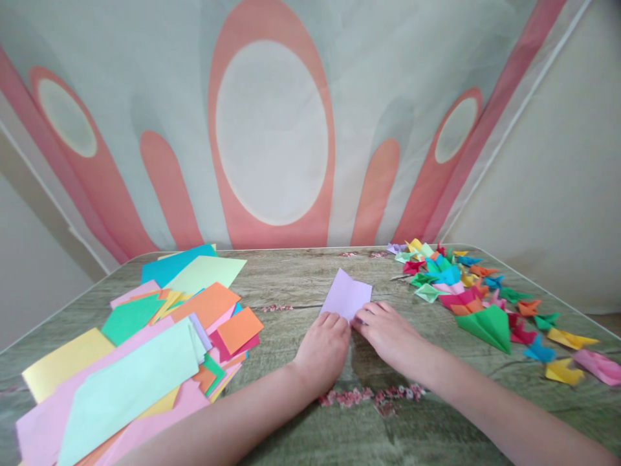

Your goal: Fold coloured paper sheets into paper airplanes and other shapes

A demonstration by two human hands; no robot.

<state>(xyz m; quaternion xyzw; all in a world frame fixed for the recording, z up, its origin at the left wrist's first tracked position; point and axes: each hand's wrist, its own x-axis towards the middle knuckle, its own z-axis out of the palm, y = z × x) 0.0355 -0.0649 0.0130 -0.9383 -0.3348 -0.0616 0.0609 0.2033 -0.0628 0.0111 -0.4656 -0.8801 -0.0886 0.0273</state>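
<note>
lilac paper sheet point(347, 294) sits mid-width on the table point(284, 336), short of the far edge. left hand point(324, 349) and right hand point(387, 329) meet at its near end, fingers curled over it; thumbs hidden, can't tell if they pinch. reads as a folding step. next move likely calls for aligned edges, firm crease.

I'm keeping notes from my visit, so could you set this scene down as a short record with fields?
Left hand: fingers on the near end of the purple paper
Right hand: fingers at its near right edge
Purple paper: far edge dips between two corners
Table left: loose coloured sheets
Table right: folded paper pieces, many colours
</note>
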